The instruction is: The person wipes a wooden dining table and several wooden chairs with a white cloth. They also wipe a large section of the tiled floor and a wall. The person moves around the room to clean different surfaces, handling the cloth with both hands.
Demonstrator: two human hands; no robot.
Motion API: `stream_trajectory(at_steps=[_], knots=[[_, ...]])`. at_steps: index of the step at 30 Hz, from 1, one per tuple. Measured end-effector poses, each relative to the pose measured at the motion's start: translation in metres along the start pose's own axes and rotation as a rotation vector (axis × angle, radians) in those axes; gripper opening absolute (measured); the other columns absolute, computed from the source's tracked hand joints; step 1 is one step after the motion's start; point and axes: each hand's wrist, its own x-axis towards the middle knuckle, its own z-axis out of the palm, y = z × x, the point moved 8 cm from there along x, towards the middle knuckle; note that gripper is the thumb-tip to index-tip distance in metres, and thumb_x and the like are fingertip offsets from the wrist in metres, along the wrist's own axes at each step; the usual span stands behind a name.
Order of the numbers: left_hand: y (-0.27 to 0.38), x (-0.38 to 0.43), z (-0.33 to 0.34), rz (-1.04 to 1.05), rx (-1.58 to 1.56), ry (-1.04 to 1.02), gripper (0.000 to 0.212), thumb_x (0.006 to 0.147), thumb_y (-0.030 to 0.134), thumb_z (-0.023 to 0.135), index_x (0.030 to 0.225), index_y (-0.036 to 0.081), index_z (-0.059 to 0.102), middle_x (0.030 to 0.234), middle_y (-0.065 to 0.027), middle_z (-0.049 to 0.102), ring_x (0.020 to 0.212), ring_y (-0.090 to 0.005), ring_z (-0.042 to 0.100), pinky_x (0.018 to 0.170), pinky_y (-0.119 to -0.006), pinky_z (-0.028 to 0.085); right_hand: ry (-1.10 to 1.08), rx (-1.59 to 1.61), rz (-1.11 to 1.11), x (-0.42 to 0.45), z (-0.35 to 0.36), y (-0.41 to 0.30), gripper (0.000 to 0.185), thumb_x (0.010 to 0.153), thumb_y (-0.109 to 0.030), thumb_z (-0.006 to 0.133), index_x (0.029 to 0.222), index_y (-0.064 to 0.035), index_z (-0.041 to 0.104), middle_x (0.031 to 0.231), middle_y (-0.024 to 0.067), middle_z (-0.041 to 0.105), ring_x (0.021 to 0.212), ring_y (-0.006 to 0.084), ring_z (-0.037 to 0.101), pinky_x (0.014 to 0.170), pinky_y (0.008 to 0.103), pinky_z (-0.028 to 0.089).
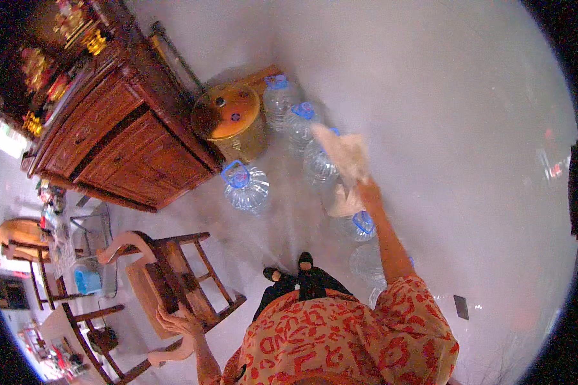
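Note:
My right hand (364, 185) is shut on a pale cloth (349, 151), blurred, with its arm stretched out in front of the wall. Under and beside the cloth stand several large clear plastic water bottles with blue caps and handles, among them one near a drum (301, 127) and one lower down (363, 226). Another light piece, perhaps cloth or paper (345, 201), lies just below my right hand. My left hand (180, 321), fingers spread, rests on or beside a wooden armchair (159, 284); its exact contact is unclear.
A carved wooden cabinet (125, 144) with golden ornaments stands at upper left. Next to it is a round metal drum (241, 144) with an orange-brown top. A single water bottle (247, 190) stands on the floor before it. More wooden chairs and a blue container (87, 280) are at left.

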Motion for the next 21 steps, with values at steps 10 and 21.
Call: stream_trajectory(at_steps=[10,21], knots=[[0.265,0.026,0.040,0.448,-0.790,-0.412,0.024,0.082,0.007,0.060,0.105,0.002,0.056,0.104,-0.0134,0.056,0.101,-0.0267,0.052,0.086,-0.037,0.041,-0.272,0.299,-0.064,0.017,-0.160,-0.054,0.039,0.085,-0.032,0.057,0.106,0.0006,0.061,0.101,0.0122,0.064,0.093,0.0228,0.060,0.080,0.0343,0.047],[0.601,-0.050,-0.089,0.721,-1.621,-0.962,0.034,0.078,0.006,0.065,0.111,0.007,0.055,0.100,-0.0060,0.059,0.090,-0.0190,0.058,0.075,-0.029,0.048,-0.298,0.890,-0.163,0.002,-0.230,-0.100,0.032,0.085,-0.028,0.060,0.103,-0.0023,0.063,0.092,0.0031,0.065,0.080,0.0108,0.060,0.071,0.0268,0.049]])
